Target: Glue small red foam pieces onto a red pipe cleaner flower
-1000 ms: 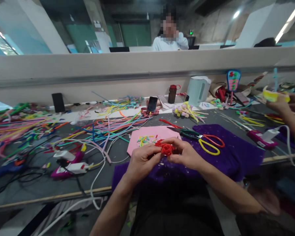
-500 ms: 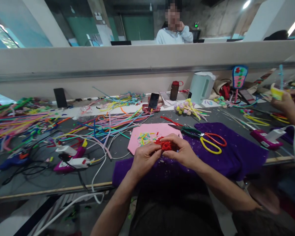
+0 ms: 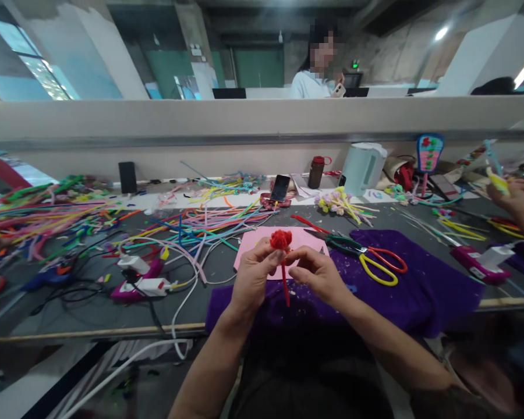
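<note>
Red fuzzy flower (image 3: pixel 281 240) stands upright in the left hand (image 3: pixel 255 273), its round head just above the fingertips and its red stem (image 3: pixel 285 291) hanging below them, between the two hands; the left thumb and fingers are clamped together on it right under the head; the right hand (image 3: pixel 318 276) is loosely curled just beside the stem, its thumb and forefinger slightly apart, though whether a fingertip touches the stem I cannot tell; behind both hands lies a pink sheet (image 3: pixel 304 240), partly covered by them; purple cloth (image 3: pixel 423 279) spreads beneath the hands and out to the right of the right hand; on it, just beyond that hand, rest scissors (image 3: pixel 361 251) with one red and one yellow handle, blades pointing leftward; past the left hand, farther back and to its left, lie many coloured fuzzy stems (image 3: pixel 220 220); nearer, well left of that hand, sits a magenta power strip (image 3: pixel 123 292) with white plugs.
</note>
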`<state>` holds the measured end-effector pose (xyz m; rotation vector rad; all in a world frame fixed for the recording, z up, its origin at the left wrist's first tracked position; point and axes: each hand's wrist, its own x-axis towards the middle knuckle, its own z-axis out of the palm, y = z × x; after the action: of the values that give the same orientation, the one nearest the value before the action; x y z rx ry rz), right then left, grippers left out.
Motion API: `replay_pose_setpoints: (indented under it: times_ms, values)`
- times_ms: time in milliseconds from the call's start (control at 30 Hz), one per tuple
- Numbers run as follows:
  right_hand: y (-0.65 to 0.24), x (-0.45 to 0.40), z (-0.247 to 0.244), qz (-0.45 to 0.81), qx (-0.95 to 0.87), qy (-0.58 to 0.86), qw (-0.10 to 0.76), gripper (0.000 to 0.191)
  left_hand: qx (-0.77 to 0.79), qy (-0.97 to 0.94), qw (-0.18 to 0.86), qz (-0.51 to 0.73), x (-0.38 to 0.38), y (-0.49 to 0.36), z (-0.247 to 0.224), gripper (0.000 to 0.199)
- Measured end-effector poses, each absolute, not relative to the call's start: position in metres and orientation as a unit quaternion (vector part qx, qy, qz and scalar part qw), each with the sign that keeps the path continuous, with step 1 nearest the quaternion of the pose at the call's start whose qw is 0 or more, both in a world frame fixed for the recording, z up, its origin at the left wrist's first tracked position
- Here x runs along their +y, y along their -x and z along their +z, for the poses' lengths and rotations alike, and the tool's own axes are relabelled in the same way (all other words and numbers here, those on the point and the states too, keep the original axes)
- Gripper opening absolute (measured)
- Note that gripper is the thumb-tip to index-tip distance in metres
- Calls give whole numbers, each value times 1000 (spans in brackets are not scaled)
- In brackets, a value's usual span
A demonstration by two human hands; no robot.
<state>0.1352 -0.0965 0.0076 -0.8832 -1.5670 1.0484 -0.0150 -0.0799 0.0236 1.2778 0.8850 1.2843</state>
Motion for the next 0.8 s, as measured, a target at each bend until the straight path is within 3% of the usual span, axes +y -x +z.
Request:
replay_pose_setpoints:
  times_ms: [233, 433, 800]
  values:
    - [-121, -89, 12, 532, -587, 343, 504, 23, 349, -425, 643, 533, -76, 9, 10, 24]
    - [-135, -87, 4, 677, -474, 347, 442, 25, 323, -364, 714, 504, -84, 19, 0, 35]
    - [-132, -86, -13, 688, -487, 365, 396, 22, 356, -320, 709, 518, -86, 10, -22, 28]
